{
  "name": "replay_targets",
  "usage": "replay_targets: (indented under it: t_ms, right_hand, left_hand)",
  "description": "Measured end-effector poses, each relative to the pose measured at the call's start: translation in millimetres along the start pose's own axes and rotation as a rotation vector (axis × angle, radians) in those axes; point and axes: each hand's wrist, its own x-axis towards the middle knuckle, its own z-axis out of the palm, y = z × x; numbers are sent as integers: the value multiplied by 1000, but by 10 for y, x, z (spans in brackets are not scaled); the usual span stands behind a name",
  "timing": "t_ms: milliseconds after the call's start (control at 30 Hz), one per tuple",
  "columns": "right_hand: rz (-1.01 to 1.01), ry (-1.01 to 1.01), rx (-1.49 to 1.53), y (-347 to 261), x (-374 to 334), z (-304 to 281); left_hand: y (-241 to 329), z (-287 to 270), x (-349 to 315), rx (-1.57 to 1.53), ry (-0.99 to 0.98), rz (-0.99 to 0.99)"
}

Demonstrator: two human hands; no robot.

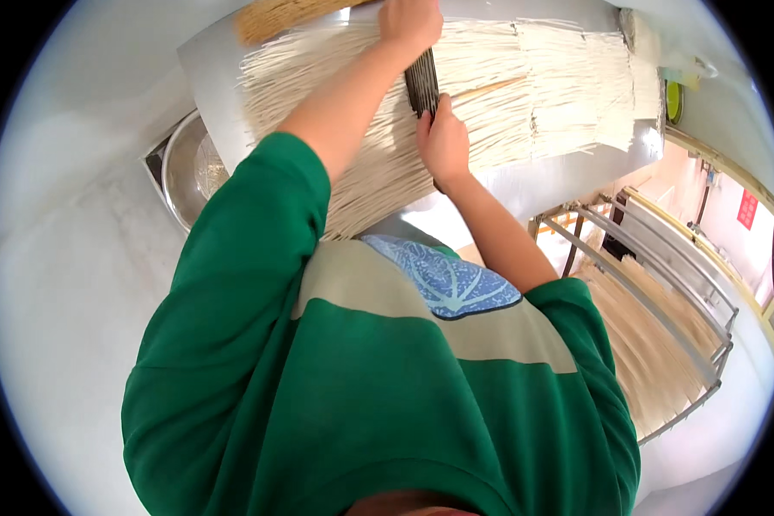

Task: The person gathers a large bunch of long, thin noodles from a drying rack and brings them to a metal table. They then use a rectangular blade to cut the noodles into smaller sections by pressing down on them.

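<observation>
Long pale noodle strands [490, 95] lie spread across a metal table [542, 176]. A dark ridged tool [422, 83] stands across the strands near the middle. My left hand [410, 21] grips its upper end at the top of the view. My right hand [444, 142] holds its lower end, closed around it just above the table's near edge. Both forearms reach up from my green sleeves.
A round metal basin [181, 168] sits at the table's left end. A metal rack [662, 284] with more noodle strands [645, 353] hanging under it stands to the right. A brownish bundle [275, 15] lies at the table's far left corner.
</observation>
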Motion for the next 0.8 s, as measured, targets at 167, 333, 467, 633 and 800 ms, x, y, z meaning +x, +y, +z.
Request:
replay_targets:
  t_ms: [167, 333, 467, 633, 800]
  right_hand:
    - [-53, -24, -27, 5, 153, -54]
    - [-17, -46, -29, -45, 120, -103]
    - [-24, 106, 129, -66, 13, -264]
    - [-66, 207, 216, -56, -271, -616]
    - [-34, 177, 186, 158, -584, -696]
  left_hand:
    - [-28, 11, 207, 52, -138, -130]
    - [-138, -99, 64, -102, -146, -141]
    - [-423, -562, -191, -13, -192, -9]
    - [-781, -776, -432, 346, -296, -23]
    - [-608, -913, -634, 539, -376, -13]
